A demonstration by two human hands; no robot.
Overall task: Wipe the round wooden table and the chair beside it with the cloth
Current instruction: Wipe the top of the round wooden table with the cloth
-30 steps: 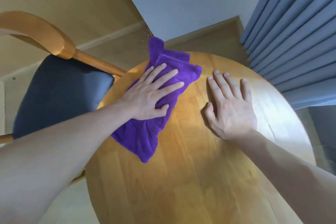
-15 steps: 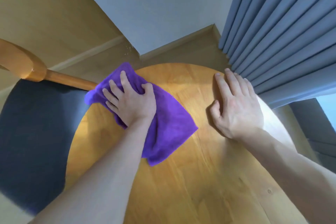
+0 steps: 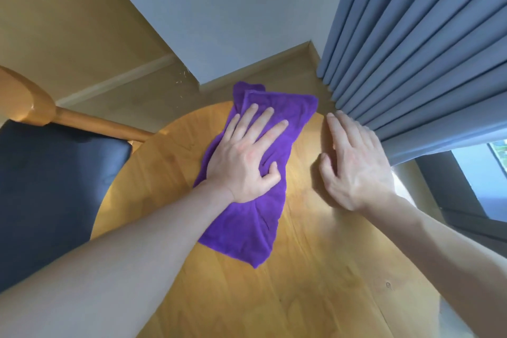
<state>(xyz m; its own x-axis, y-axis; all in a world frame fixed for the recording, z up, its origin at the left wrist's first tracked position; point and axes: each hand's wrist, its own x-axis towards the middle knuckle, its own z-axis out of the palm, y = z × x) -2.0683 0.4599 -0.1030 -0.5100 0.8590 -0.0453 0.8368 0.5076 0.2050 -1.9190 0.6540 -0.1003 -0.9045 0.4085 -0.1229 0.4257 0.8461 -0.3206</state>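
A purple cloth lies stretched across the round wooden table, its far end hanging past the table's far rim. My left hand presses flat on the cloth with fingers spread, the thumb pinching a fold. My right hand rests flat on the bare wood to the right of the cloth, fingers together, holding nothing. The chair stands to the left of the table, with a dark blue seat cushion and a curved wooden back rail.
Blue-grey curtains hang right behind the table at the right, touching my right hand's fingertips. A white wall corner and wooden floor lie beyond the table. A window shows at the far right.
My left hand has swept the cloth from the table's left rim toward the far middle, fingers now spread flat. My right hand stayed planted on the wood.
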